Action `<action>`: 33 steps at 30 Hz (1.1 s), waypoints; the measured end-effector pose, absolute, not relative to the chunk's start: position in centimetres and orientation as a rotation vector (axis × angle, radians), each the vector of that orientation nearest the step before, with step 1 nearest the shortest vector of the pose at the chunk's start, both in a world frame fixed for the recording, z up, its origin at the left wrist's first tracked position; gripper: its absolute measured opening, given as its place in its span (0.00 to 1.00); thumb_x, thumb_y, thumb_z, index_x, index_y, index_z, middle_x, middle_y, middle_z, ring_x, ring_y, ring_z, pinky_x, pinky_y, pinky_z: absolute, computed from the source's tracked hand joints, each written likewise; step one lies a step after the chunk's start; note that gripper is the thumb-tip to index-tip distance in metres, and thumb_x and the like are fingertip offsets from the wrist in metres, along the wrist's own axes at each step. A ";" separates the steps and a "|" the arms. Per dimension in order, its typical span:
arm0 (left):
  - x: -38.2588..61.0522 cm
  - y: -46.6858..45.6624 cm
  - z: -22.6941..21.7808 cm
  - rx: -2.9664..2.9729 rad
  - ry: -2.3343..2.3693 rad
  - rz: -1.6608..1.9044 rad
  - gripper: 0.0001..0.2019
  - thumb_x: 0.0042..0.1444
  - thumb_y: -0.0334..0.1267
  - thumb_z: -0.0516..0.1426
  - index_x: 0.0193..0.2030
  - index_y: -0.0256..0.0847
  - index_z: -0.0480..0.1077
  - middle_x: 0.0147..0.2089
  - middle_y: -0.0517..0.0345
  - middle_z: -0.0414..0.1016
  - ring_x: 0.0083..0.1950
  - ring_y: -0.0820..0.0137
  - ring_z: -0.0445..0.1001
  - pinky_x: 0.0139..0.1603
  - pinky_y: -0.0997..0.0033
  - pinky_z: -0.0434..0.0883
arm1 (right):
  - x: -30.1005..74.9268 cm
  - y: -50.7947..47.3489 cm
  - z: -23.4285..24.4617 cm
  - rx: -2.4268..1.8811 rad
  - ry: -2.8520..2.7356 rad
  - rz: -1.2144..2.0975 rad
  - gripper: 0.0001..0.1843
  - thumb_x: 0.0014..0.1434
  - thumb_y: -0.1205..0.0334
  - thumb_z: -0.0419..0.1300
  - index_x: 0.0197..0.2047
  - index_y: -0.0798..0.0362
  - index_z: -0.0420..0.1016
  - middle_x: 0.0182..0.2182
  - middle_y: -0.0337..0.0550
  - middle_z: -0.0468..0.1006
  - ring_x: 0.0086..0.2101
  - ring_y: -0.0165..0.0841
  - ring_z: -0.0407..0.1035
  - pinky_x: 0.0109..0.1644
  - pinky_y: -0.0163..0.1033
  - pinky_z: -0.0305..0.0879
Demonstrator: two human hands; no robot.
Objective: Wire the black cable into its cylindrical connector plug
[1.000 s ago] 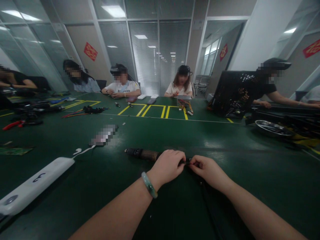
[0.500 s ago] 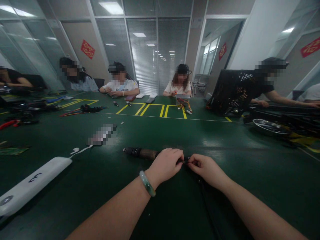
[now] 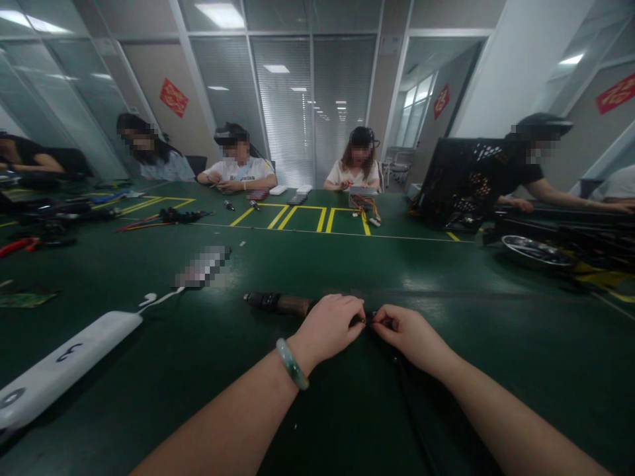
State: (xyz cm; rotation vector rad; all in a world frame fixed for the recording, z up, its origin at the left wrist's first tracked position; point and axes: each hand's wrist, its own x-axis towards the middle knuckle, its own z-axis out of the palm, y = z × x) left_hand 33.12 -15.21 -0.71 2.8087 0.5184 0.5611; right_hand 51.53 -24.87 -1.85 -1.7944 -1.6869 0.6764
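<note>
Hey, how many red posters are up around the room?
3: one red poster left of the window blinds, another within the door frame, and a third cut off at the right edge. Others may be hidden.

tool (image 3: 294,306) matt | wht bar (image 3: 74,367) smth plast. | bangle (image 3: 292,364) glossy | tabletop (image 3: 317,268) semi-gloss

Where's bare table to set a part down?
Bare table: between the dark tool and yellow tape; between the white device and left forearm; between the right forearm and dark equipment. Crowded: around black case, and at the left hand and right hand.
</note>
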 end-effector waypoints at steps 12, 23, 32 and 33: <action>33.1 -15.3 -0.8 2.818 0.533 0.584 0.04 0.59 0.36 0.57 0.40 0.42 0.68 0.47 0.58 0.73 0.50 0.64 0.70 0.55 0.59 0.64 | 51.5 -24.9 -1.7 -1.800 -1.681 0.697 0.06 0.60 0.60 0.56 0.35 0.51 0.73 0.29 0.36 0.77 0.29 0.30 0.70 0.31 0.32 0.59; 33.2 -15.2 -1.0 2.832 0.504 0.597 0.03 0.59 0.34 0.56 0.40 0.42 0.69 0.49 0.58 0.73 0.51 0.64 0.71 0.56 0.58 0.63 | 51.4 -24.8 -1.8 -1.764 -1.694 0.690 0.06 0.60 0.60 0.57 0.34 0.51 0.73 0.28 0.34 0.76 0.28 0.30 0.69 0.31 0.32 0.59; 33.2 -15.3 -0.7 2.812 0.506 0.584 0.04 0.61 0.37 0.56 0.42 0.44 0.70 0.46 0.59 0.74 0.49 0.65 0.71 0.54 0.60 0.65 | 51.5 -24.7 -1.8 -1.778 -1.712 0.679 0.06 0.61 0.59 0.56 0.35 0.50 0.73 0.28 0.34 0.76 0.28 0.30 0.69 0.31 0.32 0.59; 33.2 -15.3 -0.6 2.810 0.506 0.584 0.04 0.62 0.37 0.55 0.42 0.44 0.70 0.46 0.59 0.74 0.49 0.65 0.71 0.54 0.60 0.65 | 51.5 -24.7 -1.8 -1.779 -1.713 0.681 0.06 0.61 0.59 0.56 0.35 0.50 0.73 0.28 0.34 0.76 0.28 0.30 0.69 0.31 0.32 0.59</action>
